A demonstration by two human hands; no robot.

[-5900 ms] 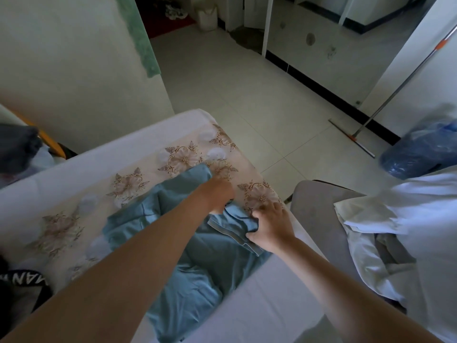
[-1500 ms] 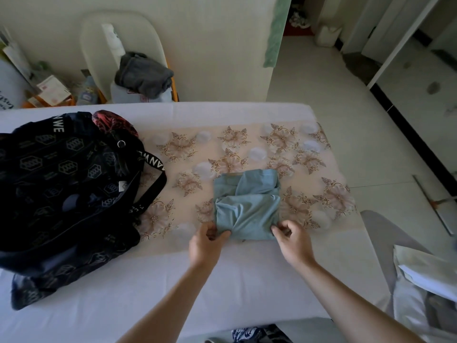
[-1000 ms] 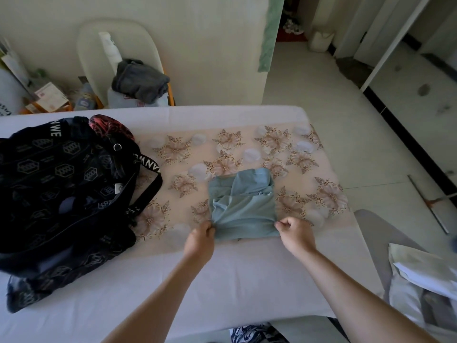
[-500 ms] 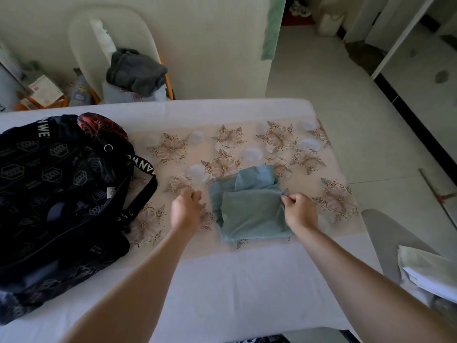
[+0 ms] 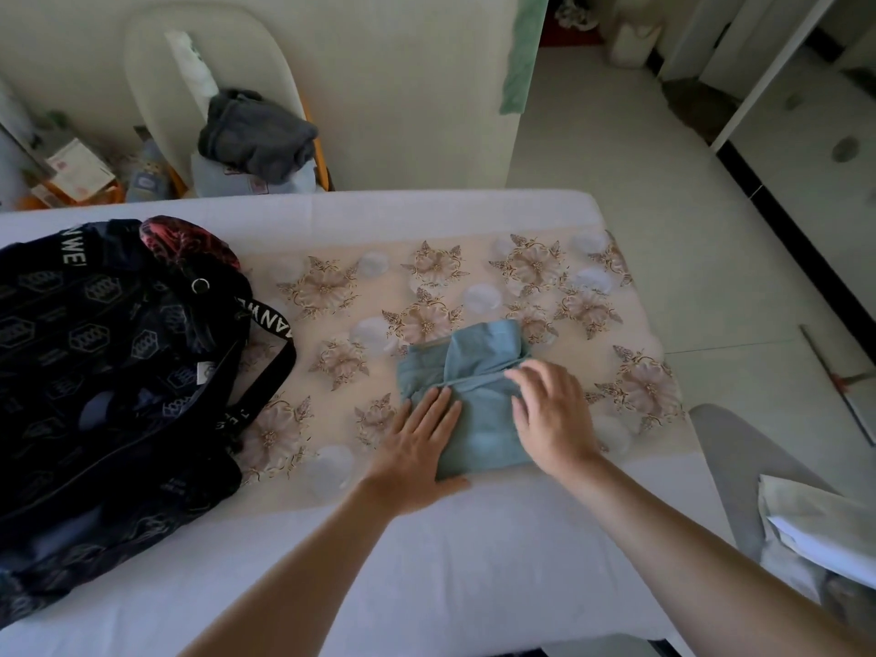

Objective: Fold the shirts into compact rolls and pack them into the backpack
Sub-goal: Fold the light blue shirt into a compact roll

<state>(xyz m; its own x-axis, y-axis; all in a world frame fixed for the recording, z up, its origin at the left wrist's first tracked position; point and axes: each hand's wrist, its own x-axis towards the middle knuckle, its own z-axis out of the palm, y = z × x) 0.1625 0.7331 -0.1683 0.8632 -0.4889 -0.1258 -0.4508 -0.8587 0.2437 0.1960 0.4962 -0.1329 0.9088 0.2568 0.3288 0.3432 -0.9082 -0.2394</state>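
A light blue shirt, folded into a small flat packet, lies on the flower-patterned cloth that covers the white table. My left hand rests flat on the packet's left and near edge, fingers straight. My right hand lies palm down on the packet's right side, fingers spread and relaxed. A black backpack with white hexagon print and a lettered strap lies on the table to the left, well apart from the shirt.
A white shirt is draped over a grey chair at the right. Behind the table stands a pale chair holding a dark grey garment. Papers and boxes are at the back left. Tiled floor lies to the right.
Both hands gripped the packet's near corners, folded the near part up over it, then let go. Now they lie flat on top of the smaller packet.
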